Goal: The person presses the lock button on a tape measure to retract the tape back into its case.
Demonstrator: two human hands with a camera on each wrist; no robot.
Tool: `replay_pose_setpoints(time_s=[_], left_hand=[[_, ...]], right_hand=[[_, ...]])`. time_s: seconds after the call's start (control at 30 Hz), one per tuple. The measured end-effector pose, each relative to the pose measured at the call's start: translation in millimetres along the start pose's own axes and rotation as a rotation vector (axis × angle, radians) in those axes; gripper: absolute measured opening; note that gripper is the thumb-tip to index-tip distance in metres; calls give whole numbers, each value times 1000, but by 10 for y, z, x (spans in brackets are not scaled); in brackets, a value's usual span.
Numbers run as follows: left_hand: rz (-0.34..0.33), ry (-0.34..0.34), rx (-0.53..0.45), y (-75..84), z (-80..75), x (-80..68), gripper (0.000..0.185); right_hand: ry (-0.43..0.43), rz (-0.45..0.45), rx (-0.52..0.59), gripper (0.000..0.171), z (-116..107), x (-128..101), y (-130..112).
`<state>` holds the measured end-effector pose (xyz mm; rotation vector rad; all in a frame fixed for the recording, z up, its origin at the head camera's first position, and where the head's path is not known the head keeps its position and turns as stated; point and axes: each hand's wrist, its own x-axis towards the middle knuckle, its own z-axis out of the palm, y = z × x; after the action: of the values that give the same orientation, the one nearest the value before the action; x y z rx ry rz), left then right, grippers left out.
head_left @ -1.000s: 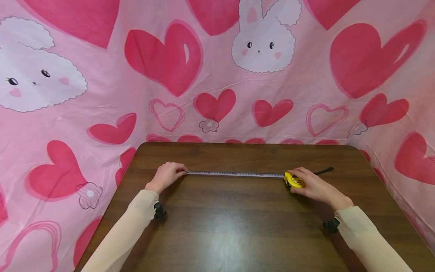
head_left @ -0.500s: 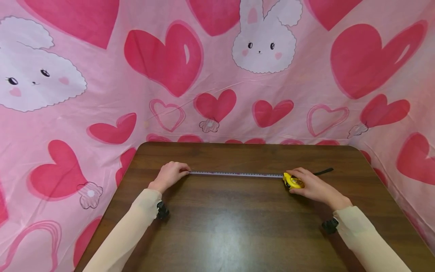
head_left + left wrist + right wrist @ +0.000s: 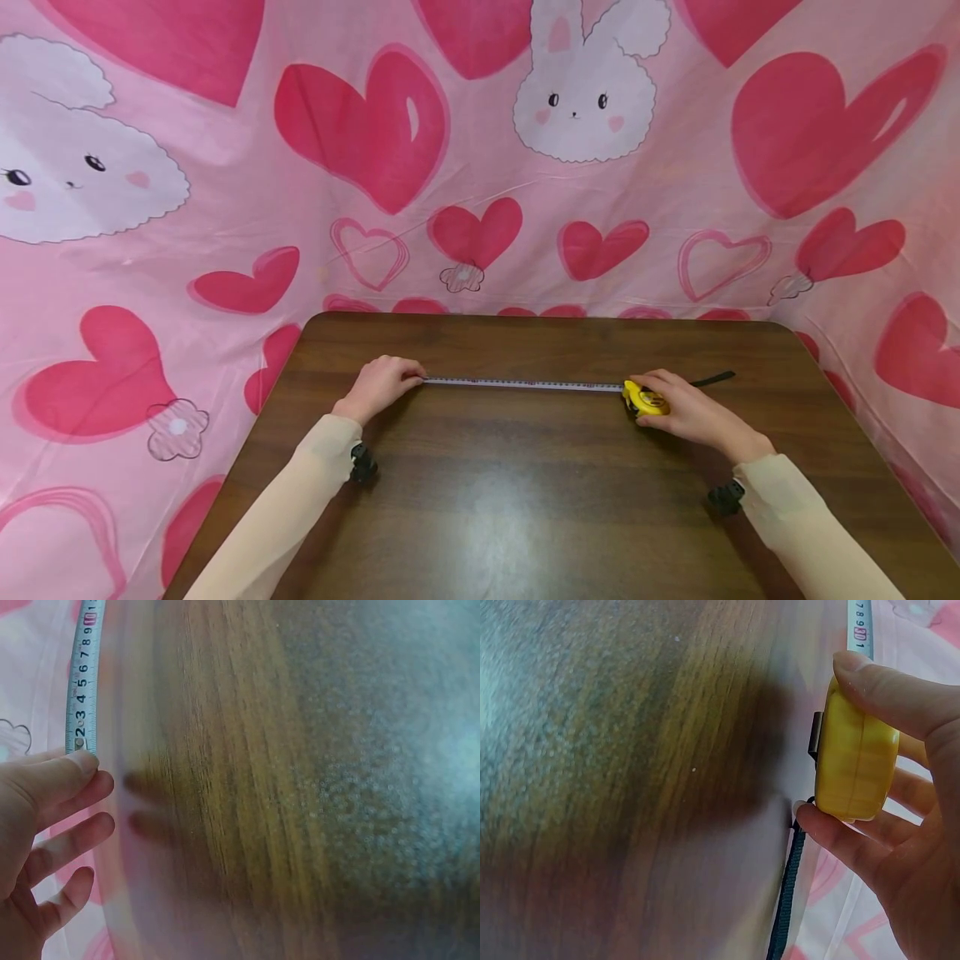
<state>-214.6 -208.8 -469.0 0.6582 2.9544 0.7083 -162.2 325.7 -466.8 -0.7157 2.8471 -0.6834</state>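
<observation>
A tape measure [image 3: 645, 400] lies stretched across the far half of a brown wooden table [image 3: 525, 500], its yellow case at the right and its pale blade [image 3: 525, 384] running flat and straight leftwards over the wood; the right hand [image 3: 690, 410] grips the case, thumb on one edge and fingers curled round the other, as the right wrist view shows plainly; a black strap [image 3: 716, 379] trails from the case towards the right side of the table, lying on the surface.

The left hand [image 3: 381, 385] is at the free end of the blade; in the left wrist view its fingers [image 3: 56, 776] cover the blade's tip just below the first printed numbers, the remaining fingers loosely bent beside it; whether the tip is pinched or only pressed down is hard to tell, since that view is blurred, though it looks held.

Both forearms, in cream sleeves [image 3: 285, 517], reach in from the near edge, well apart, with a small black wrist mount [image 3: 363, 465] under each; behind and beside the table hangs a pink cloth [image 3: 225, 208] printed with red hearts and white rabbits.
</observation>
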Motion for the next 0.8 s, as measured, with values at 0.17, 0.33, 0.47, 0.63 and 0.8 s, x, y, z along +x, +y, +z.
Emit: replay_pose_setpoints(time_s=[0.17,0.33,0.47,0.63,0.8], left_hand=[[-4,-2,16,20,7,-2,12],[10,-5,25,44,16,8,12],[21,-4,31,57,25,22,12],[11,-7,30,65,37,28,13],[3,-20,12,82,42,24,15]], right_hand=[[4,-11,4,68,3,1,-1],[10,-25,-2,68,7,-1,-2],[12,-28,-11,69,9,4,-1],[15,-31,-13,70,16,11,-5],[17,-35,-12,70,27,20,-14]])
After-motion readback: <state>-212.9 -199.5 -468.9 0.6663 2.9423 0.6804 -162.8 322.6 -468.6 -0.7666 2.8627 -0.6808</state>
